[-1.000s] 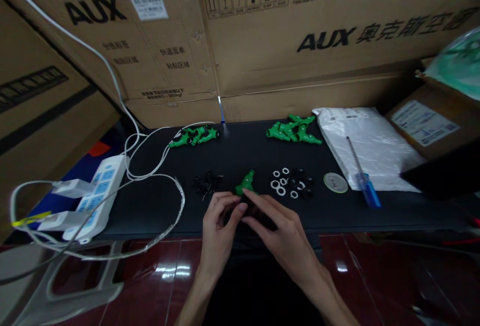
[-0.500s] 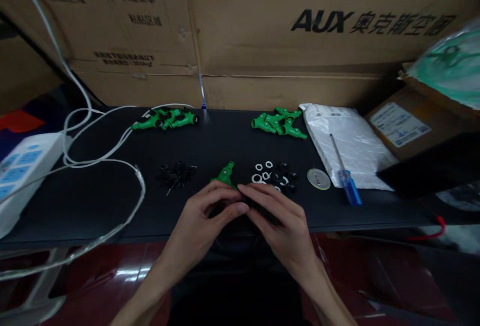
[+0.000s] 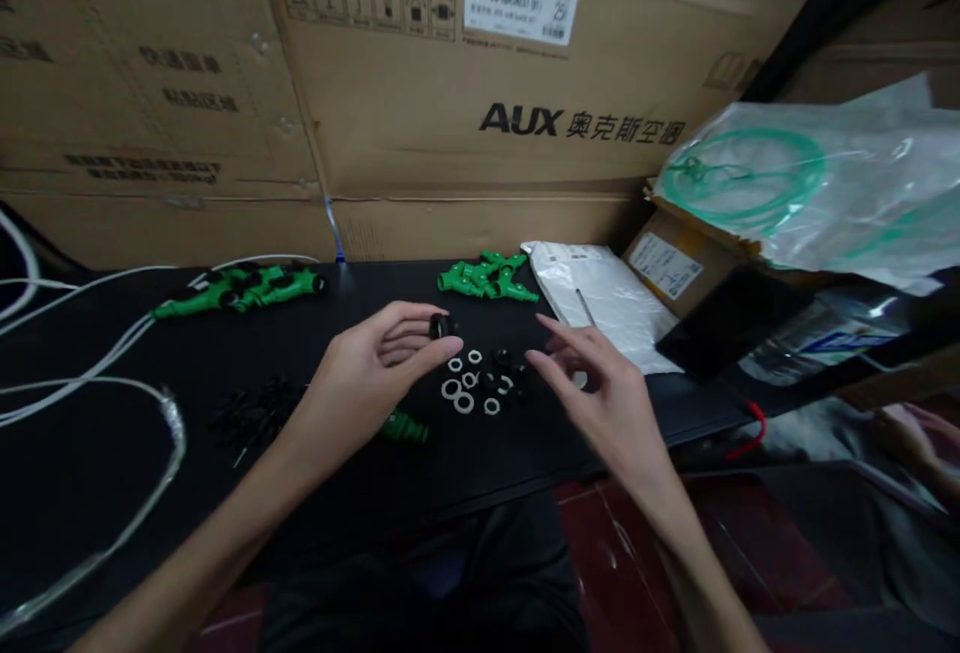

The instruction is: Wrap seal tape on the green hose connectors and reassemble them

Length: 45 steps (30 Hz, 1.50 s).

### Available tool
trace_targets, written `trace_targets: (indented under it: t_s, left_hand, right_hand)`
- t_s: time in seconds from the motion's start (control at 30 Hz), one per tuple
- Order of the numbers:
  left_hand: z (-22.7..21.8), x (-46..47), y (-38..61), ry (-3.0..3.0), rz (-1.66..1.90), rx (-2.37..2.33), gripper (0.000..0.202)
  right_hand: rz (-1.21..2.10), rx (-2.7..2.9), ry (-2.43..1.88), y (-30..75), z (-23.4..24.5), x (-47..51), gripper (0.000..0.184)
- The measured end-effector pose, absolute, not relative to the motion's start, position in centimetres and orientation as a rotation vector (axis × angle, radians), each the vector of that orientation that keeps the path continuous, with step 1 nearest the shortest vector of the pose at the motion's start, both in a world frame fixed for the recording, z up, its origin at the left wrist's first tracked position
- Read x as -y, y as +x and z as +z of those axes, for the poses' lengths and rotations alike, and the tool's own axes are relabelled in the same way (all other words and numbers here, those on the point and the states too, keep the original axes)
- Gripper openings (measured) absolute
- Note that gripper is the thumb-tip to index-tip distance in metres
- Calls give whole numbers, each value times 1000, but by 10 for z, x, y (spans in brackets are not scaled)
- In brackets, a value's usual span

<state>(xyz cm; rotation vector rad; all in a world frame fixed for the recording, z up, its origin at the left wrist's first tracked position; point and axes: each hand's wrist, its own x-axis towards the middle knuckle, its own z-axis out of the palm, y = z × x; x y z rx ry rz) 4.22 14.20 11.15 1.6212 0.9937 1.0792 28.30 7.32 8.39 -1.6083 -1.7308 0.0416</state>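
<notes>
My left hand [image 3: 375, 348] pinches a small black threaded ring or cap [image 3: 441, 326] between thumb and fingers, raised above the table. My right hand [image 3: 589, 368] hovers to its right, thumb and forefinger spread, with nothing between them. White hex nuts and rings [image 3: 464, 402] lie on the table between the hands, beside several black round caps [image 3: 502, 358]. Partly covered by my left forearm is a green plastic branched fitting [image 3: 405, 426]. A heap of small black pieces [image 3: 255, 413] lies left of that forearm.
At the back are green fittings [image 3: 480, 279] and, farther left, green fittings with black parts [image 3: 247, 285]. A screwdriver [image 3: 585, 308], mostly hidden by my right hand, rests on a white plastic package [image 3: 619, 283]. White cables [image 3: 176, 433] loop at left; cardboard boxes [image 3: 405, 143] stand behind.
My hands have moved apart; the left has lifted with the black ring, and the right has gone rightward and opened. The camera view has turned right.
</notes>
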Motion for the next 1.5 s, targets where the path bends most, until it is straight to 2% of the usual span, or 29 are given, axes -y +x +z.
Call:
trace_targets:
  t_s: [0.17,0.3,0.5,0.7,0.93,1.17,1.33,1.5]
  left_hand:
    - [109,-182,37,1985,930,-971,42]
    - [105,-192,34,2202,986,-957,40]
    - [98,-184,32,2203,1027,-989,46]
    - [92,-184,32,2268,1093,-906,38]
    - [93,-186,31,2281,1119,-836,37]
    - [96,-184,31,2226,1103,-875,35]
    - [94,-186,29,2264,1080,-869,35]
    - [92,-191,25,2271,1097,-921,36]
  right_hand:
    - [-91,1801,-1910,338,58,-68,45]
    - [-72,1891,-2013,342,48,-73,37]
    - [-19,1896,-2066,359,43,-95,34]
    - [38,1908,-2080,378,48,-113,62]
    - [183,1878,-2063,378,59,-122,60]
    - [326,1765,-1901,353,68,-116,43]
    - [798,1703,-1470,303,116,-121,27]
    - [1002,1832,-1219,263,141,-159,22]
